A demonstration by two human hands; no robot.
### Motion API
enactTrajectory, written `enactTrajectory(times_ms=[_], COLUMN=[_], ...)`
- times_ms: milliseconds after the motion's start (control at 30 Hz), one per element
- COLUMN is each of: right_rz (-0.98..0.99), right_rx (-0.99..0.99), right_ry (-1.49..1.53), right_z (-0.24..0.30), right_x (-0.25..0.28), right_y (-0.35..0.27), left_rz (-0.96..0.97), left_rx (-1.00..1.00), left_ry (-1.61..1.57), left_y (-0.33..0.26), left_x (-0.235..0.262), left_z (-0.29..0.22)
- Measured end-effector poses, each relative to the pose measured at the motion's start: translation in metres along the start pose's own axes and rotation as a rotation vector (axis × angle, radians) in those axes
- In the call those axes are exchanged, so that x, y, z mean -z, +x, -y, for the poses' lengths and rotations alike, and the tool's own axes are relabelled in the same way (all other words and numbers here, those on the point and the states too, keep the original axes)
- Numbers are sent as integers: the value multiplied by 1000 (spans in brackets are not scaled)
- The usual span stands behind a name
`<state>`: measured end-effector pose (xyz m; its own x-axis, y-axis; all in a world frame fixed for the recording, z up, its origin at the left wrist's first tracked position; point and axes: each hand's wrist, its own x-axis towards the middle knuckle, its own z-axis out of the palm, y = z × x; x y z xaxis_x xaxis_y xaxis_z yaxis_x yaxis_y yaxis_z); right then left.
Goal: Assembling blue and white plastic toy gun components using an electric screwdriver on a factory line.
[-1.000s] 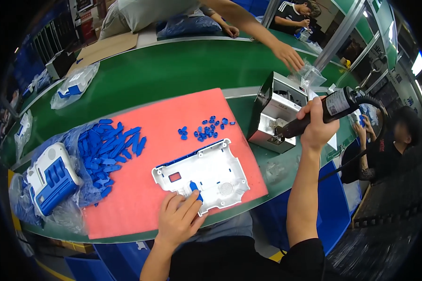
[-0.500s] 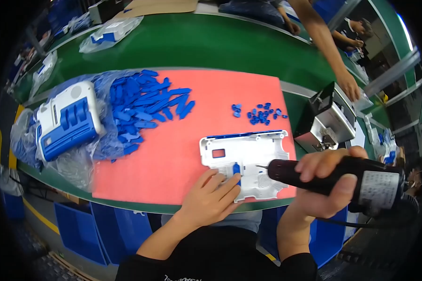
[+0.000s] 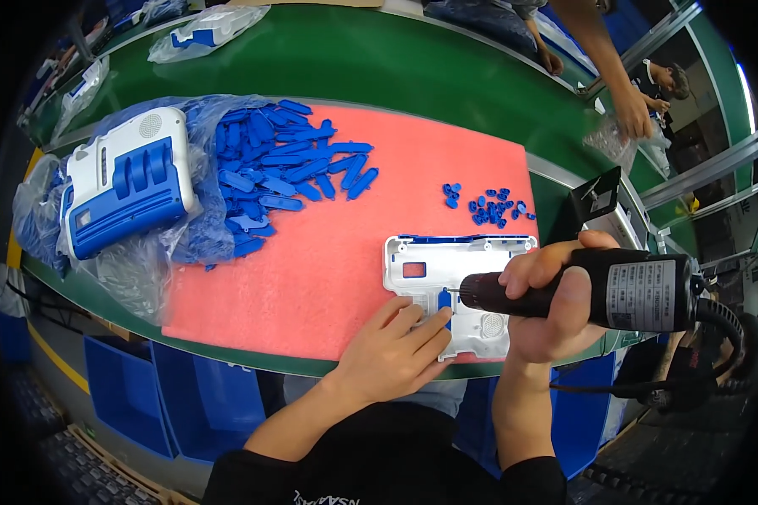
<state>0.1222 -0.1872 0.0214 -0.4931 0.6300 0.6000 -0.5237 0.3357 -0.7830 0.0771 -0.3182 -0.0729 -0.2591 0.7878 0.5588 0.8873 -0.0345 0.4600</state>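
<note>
A white plastic shell (image 3: 472, 255) with a blue edge strip lies inside up on the pink mat. Across its middle sits a narrow blue strip (image 3: 444, 310). My left hand (image 3: 389, 349) rests on the shell, fingers stretched out, fingertips touching the blue strip. Wrapped in my right hand (image 3: 567, 316) is a black electric screwdriver (image 3: 484, 292), held almost level. Its thin bit points left at the upper end of the blue strip; whether it touches is too small to tell. Small blue pieces (image 3: 490, 208) are scattered beyond the shell.
A pile of blue strips (image 3: 286, 164) spills from a plastic bag at left, beside a white and blue housing (image 3: 130, 181). A metal case (image 3: 611, 206) stands at right. Blue bins (image 3: 215, 412) are below the table's front edge. Another person's hand (image 3: 632, 114) holds a clear bag over the green surface.
The screwdriver has moved left, bringing its bit from over the shell's open area to the blue strip. My left hand stays at the strip. The whole view has shifted slightly.
</note>
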Motion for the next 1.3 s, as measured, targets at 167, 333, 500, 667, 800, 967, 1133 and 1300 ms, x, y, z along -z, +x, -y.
enactTrajectory(times_ms=[167,333,500,667,800,967,1133,1300], right_rz=[6,18,-13,15,32,75,201,-25], right_rx=[31,63,47,41,12,-4,193,-90], right_ry=[-73,-64,-31,-80,-88,-31,-336,26], right_z=[-1,3,5,-5,-7,-10,-9,-1], right_x=[-8,-5,-6,-2,-5,-5,-3,20], right_y=[-4,-1,2,3,0,-9,-7,13], left_rz=[12,4,8,-27,29,31,45,29], left_rx=[1,-5,-2,16,-13,-12,-31,-1], left_ry=[1,0,-3,-30,7,10,12,31], left_y=[-3,-2,-2,0,-2,-1,-3,-2], left_x=[0,-1,-1,-1,1,1,-4,-6], left_z=[2,2,1,1,2,-1,-3,-6])
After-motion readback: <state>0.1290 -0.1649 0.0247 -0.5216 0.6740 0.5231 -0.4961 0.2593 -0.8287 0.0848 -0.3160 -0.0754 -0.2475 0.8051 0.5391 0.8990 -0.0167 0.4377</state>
